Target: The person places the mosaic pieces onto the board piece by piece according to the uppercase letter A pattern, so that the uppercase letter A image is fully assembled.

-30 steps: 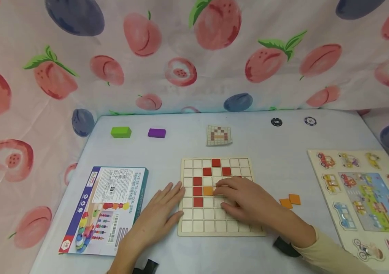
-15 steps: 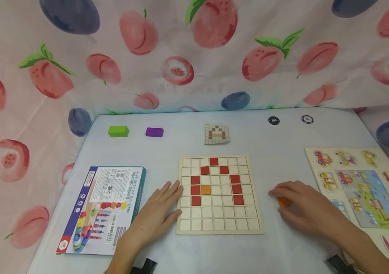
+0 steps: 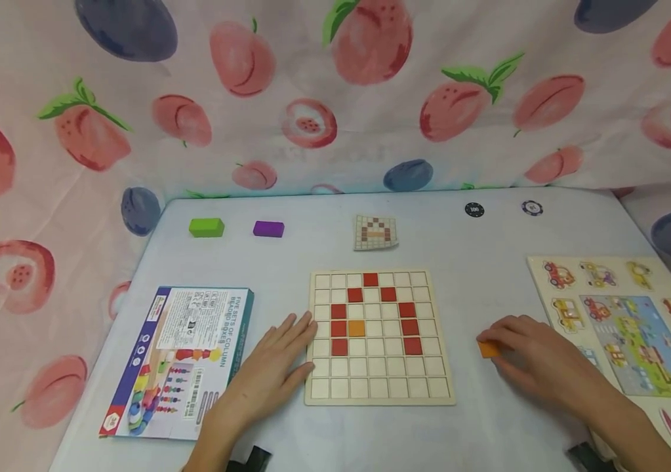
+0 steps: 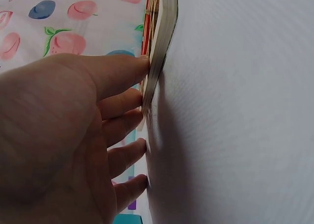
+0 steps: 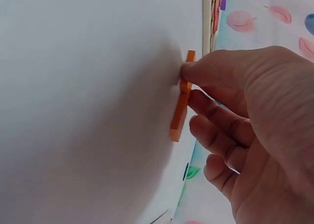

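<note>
A light wooden grid board [image 3: 365, 388] lies flat mid-table, with several red square tiles [image 3: 409, 327] and a single orange square [image 3: 357, 328] in its cells. My left hand [image 3: 267, 373] rests beside it with fairly straight fingers, and the thumb and fingertips touch the board's left edge. To the right of the board, my right hand [image 3: 538, 359] pinches a loose orange tile [image 3: 487, 349] between thumb and fingers, low over the table. A second orange tile [image 5: 178, 120] shows right against it in the right wrist view; in the head view the hand hides it.
Behind the board lies a small pattern card [image 3: 375, 233]. A boxed toy set [image 3: 193, 367] is at left, a vehicle puzzle board [image 3: 607, 282] at right. Farther back are a green block [image 3: 206, 227], a purple block [image 3: 268, 229] and two round chips [image 3: 474, 210].
My right hand has left the board's cells and moved right to the loose orange tiles, where it now grips one. Red tiles it covered are visible. My left hand has stayed put.
</note>
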Tool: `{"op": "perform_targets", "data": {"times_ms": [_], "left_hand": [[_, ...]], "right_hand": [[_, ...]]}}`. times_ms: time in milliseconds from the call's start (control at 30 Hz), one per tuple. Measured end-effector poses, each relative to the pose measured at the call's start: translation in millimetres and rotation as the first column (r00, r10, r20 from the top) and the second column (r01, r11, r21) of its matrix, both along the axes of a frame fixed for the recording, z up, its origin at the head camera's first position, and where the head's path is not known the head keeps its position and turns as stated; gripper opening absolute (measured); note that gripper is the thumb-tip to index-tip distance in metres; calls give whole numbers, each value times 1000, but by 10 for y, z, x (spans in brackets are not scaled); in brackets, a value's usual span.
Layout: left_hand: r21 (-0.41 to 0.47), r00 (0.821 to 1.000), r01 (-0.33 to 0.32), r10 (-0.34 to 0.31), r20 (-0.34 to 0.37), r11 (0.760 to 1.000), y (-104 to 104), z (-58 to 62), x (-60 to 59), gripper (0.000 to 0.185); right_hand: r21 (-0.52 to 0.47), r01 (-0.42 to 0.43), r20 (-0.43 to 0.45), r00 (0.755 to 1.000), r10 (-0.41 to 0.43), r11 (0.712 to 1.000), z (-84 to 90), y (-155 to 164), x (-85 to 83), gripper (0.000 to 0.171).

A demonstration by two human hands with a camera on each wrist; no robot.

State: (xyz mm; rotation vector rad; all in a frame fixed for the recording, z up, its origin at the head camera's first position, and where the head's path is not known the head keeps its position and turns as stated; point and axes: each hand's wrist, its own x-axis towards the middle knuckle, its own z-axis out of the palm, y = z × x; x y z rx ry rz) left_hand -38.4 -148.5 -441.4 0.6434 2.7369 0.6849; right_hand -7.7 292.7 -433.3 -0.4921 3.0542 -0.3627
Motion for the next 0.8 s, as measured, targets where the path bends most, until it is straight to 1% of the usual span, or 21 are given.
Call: {"op": "perform_targets", "data": {"times_ms": [133, 267, 467, 600, 667, 800], "left_hand": [[2, 1000, 2, -2, -2, 1000, 1, 2, 0, 65], [9, 1000, -3, 3, 0, 1000, 7, 6, 4, 65], [7, 1000, -8, 8, 3, 1000, 11, 10, 8, 65], [7, 1000, -9, 9, 0, 1000, 9, 9, 11, 65], [7, 1000, -8, 8, -1, 1000, 6, 10, 13, 65], [8, 1000, -3, 3, -5, 1000, 9, 12, 13, 65]], "right_hand": [[7, -4, 16, 1000, 4, 1000, 46, -40, -64, 34], [-17, -30, -15, 999, 30, 999, 108, -183, -146, 34], [-63, -126, -63, 991, 122, 990, 185, -582, -303, 31], [-75, -208, -84, 976, 201, 975, 187, -862, -431, 29], [-81, -236, -78, 970, 230, 968, 176, -991, -489, 28], [-100, -244, -10, 970, 244, 965, 147, -1191, -568, 26]]}}
